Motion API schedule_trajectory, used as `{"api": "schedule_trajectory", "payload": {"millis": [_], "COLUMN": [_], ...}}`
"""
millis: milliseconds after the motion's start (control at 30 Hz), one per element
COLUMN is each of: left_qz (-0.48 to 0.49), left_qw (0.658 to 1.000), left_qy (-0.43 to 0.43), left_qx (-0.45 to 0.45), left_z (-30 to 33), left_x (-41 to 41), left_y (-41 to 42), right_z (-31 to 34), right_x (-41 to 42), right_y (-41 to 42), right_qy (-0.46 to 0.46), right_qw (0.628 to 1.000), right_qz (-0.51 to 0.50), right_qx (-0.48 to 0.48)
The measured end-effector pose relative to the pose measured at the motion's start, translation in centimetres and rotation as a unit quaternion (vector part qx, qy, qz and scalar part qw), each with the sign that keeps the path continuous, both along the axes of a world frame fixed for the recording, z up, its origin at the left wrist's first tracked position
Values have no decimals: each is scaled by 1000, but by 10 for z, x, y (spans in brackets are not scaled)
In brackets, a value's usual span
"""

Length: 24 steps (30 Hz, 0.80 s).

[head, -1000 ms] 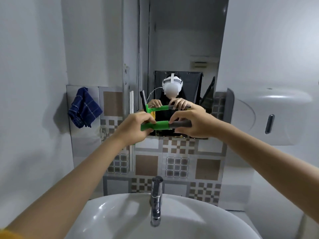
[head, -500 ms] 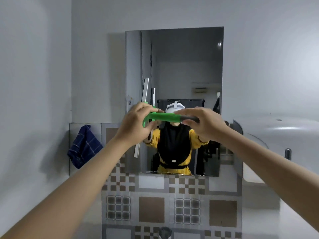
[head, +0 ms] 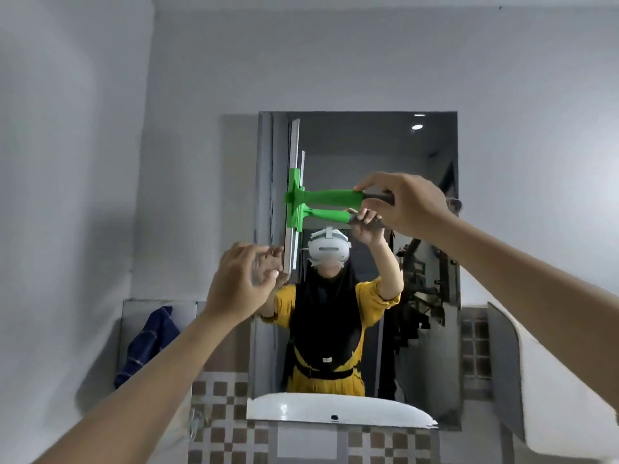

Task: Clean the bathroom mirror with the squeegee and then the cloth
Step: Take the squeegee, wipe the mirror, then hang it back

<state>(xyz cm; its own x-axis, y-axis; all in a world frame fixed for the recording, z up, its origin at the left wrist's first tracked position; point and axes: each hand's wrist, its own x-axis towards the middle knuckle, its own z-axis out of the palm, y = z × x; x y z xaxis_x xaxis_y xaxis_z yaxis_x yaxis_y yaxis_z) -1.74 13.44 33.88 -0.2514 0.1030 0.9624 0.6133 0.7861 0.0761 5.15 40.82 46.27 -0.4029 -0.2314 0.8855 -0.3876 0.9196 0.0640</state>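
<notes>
Gripped at its dark handle end by the right hand (head: 407, 204), green squeegee (head: 321, 196) with blade upright against the mirror (head: 368, 145) near its left edge. Left hand (head: 239, 283) off the handle since a half-second ago, fingers spread and empty, just below the blade. Grey walls around the mirror, patterned tiles (head: 221, 393) beneath. Blue cloth (head: 147, 343) hanging left of the mirror, blurred. Blade's lower tip hidden behind the left hand.

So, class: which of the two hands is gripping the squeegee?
The right hand, fingers closed on the squeegee handle; the left hand hangs open below.
</notes>
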Motion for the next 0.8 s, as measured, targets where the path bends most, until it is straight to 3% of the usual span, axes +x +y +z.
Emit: {"api": "schedule_trajectory", "payload": {"millis": [367, 800], "left_qz": [163, 217], "left_qw": [979, 961], "left_qy": [-71, -34], "left_qx": [-101, -170], "left_z": [-12, -16], "left_x": [-51, -62], "left_y": [-20, -31], "right_z": [73, 93], "right_x": [-25, -62], "right_y": [-38, -55], "right_qy": [69, 54], "right_qw": [996, 994], "right_qz": [-30, -10], "right_qx": [49, 91]}}
